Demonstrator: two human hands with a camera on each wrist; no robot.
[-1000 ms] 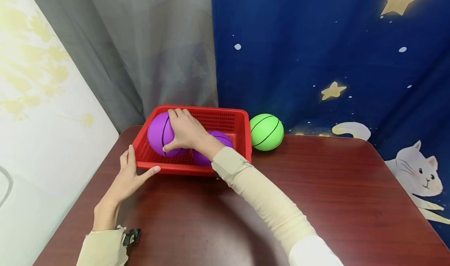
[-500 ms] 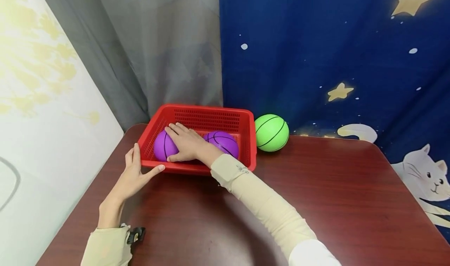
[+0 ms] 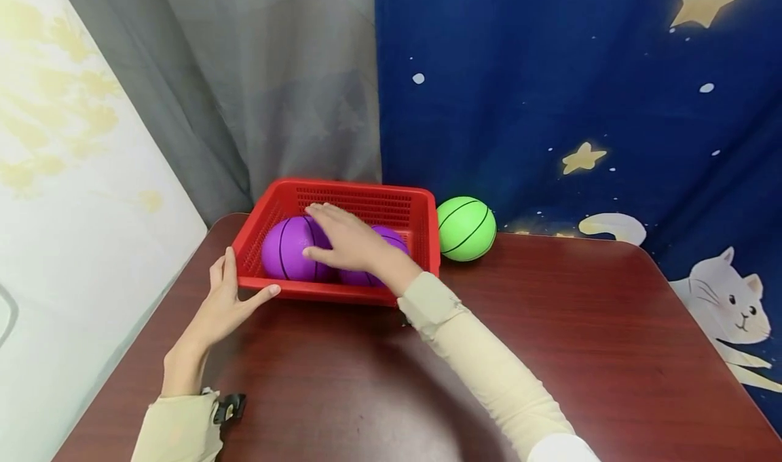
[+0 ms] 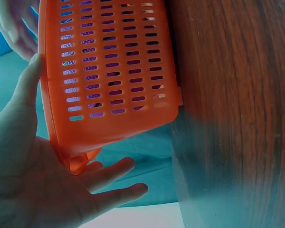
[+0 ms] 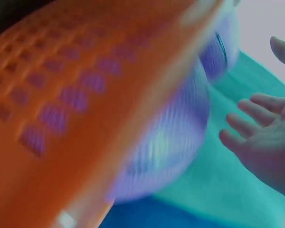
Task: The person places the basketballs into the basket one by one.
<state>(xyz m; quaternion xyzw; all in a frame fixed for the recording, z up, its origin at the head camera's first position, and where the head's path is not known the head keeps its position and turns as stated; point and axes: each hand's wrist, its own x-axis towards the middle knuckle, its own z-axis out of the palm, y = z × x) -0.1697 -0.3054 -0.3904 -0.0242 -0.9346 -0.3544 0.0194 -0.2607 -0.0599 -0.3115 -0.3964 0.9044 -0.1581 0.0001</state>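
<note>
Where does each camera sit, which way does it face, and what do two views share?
Head: on the head, facing forward and down at red basket, purple balls, green ball; left hand, right hand, sleeves show.
Left wrist: worn there, facing the basket's slotted wall and table; left hand large, right hand at top left.
Right wrist: worn there, facing across the basket's blurred rim at purple balls; right hand shows.
Shared: head and left wrist both show both hands.

Table [image 3: 550, 326] (reddish-brown): basket [image 3: 354, 186], green ball [image 3: 466, 229].
</note>
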